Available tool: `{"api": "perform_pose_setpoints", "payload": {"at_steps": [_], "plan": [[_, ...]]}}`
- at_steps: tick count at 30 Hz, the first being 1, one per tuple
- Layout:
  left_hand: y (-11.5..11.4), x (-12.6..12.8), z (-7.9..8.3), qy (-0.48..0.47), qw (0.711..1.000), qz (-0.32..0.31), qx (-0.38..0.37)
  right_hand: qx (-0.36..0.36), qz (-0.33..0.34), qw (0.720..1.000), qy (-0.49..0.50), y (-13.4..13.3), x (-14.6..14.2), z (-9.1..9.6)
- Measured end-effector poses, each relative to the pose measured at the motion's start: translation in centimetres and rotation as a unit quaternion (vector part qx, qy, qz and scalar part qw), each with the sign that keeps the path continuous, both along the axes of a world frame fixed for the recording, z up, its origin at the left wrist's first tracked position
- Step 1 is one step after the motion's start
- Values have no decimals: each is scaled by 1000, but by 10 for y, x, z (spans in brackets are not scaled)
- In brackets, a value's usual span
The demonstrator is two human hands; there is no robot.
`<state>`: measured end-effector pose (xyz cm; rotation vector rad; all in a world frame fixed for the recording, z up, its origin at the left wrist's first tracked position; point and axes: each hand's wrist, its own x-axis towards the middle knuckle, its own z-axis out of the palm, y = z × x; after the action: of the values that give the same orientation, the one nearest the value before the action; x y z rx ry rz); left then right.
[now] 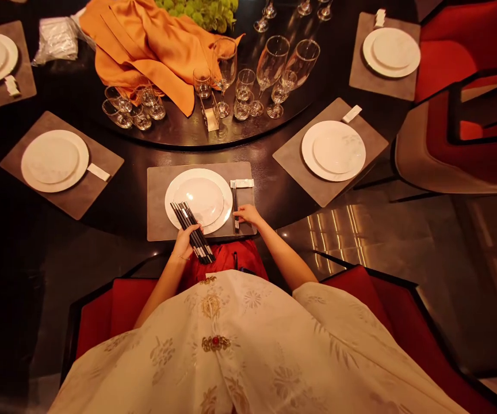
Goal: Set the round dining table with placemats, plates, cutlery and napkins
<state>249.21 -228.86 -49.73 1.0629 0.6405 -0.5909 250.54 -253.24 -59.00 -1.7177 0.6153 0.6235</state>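
Note:
My left hand [183,242] grips a bundle of several black chopsticks [192,232] at the front edge of a white plate [199,201], with their tips lying across its rim. My right hand [247,215] pinches a single pair of dark chopsticks [235,206] laid lengthwise on the grey place mat [157,201], just right of the plate. A small white chopstick rest [242,183] lies across the mat above their upper ends. A smaller plate stacked on the white plate looks glossy and holds nothing visible.
Other grey mats with white plates [54,160] circle the dark round table [119,218]. A central turntable [175,133] holds several wine glasses [270,72], small glasses and an orange cloth [157,57]. Red-and-beige chairs [455,155] stand at the table. A cream embroidered garment [231,339] covers my lap.

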Motion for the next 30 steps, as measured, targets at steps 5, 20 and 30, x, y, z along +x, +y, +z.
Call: {"api": "perform_pose_setpoints", "payload": {"at_steps": [5, 20, 30], "plan": [[24, -9, -3, 20, 998, 61, 6, -106, 84, 990, 28, 5, 10, -6], [31, -19, 4, 18, 994, 104, -8, -375, 261, 890, 9, 22, 1, 12], [23, -29, 18, -37, 999, 25, 10, -97, 180, 971, -126, 72, -8, 89]]}}
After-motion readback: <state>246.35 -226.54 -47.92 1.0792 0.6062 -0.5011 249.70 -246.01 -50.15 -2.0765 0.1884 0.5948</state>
